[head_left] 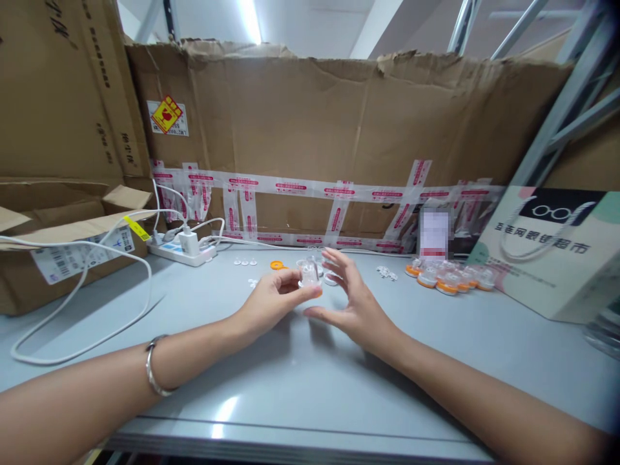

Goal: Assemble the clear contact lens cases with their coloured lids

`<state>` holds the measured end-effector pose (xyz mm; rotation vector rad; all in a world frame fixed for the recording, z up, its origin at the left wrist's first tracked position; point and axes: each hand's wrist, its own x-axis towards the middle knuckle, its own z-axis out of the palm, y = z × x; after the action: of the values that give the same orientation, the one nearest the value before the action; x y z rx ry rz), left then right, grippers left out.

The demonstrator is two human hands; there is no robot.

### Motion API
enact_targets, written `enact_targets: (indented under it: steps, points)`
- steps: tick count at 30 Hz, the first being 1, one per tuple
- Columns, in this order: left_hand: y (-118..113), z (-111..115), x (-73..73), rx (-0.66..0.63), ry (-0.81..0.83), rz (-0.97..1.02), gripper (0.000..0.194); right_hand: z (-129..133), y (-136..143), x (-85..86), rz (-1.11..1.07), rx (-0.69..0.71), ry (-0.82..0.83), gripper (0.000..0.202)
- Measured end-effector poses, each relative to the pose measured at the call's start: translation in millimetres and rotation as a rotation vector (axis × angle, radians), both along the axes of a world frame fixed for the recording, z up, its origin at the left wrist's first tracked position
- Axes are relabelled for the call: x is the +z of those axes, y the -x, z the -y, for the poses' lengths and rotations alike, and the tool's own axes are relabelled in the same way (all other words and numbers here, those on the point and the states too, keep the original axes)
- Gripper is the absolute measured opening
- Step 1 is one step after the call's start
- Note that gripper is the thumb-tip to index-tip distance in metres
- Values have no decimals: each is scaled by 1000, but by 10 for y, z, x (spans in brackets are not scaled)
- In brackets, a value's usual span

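My left hand (278, 292) is closed on a small clear plastic piece (310, 272) with an orange part at its base, held just above the table. Close on its right, my right hand (351, 297) is open, thumb and fingers spread apart with nothing between them. An orange ring with a short handle (277, 265) lies behind my left hand. Several small clear parts (245, 262) sit in a row farther left. Behind my hands are more clear round pieces (330, 279), partly hidden by my fingers.
Clear-and-orange pieces (448, 281) cluster at the right, near a paper bag (547, 258). Small white parts (386, 273) lie nearer the middle. A power strip (181, 248) with looping white cables and an open carton (72, 252) stand left. A large taped cardboard (310, 123) walls the back.
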<state>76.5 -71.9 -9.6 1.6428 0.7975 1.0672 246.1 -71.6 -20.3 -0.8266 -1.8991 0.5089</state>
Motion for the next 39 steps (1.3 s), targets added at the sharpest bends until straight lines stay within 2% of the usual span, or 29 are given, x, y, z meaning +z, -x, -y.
enact_targets:
  steps: [2, 5, 7, 9, 12, 18, 24, 30, 35, 39]
  points:
    - [9, 3, 27, 20, -27, 53, 30, 27, 51, 1, -214, 52, 283, 61]
    - [17, -10, 26, 31, -81, 54, 26, 62, 127, 19, -416, 238, 626, 33]
    - [18, -23, 11, 45, -114, 33, 25, 78, 158, 39, -508, 360, 746, 25]
    - [19, -31, 0, 54, -141, 7, 25, 85, 165, 54, -575, 425, 813, 20]
    - [24, -31, 3, 32, -154, -29, 24, 81, 141, 51, -581, 462, 860, 21]
    - [35, -20, 22, -7, -142, -22, 22, 74, 119, 30, -571, 500, 846, 22]
    - [37, -17, 5, 98, -140, -60, 23, 88, 147, 62, -661, 450, 863, 14]
    - [37, -56, -17, 125, -148, -44, 25, 69, 126, 46, -707, 464, 904, 13]
    - [40, -119, -79, 186, -310, -160, 24, 48, 111, 32, -702, 468, 957, 16]
    - [33, -113, -143, 158, -441, -293, 27, 74, 129, 45, -620, 344, 931, 20]
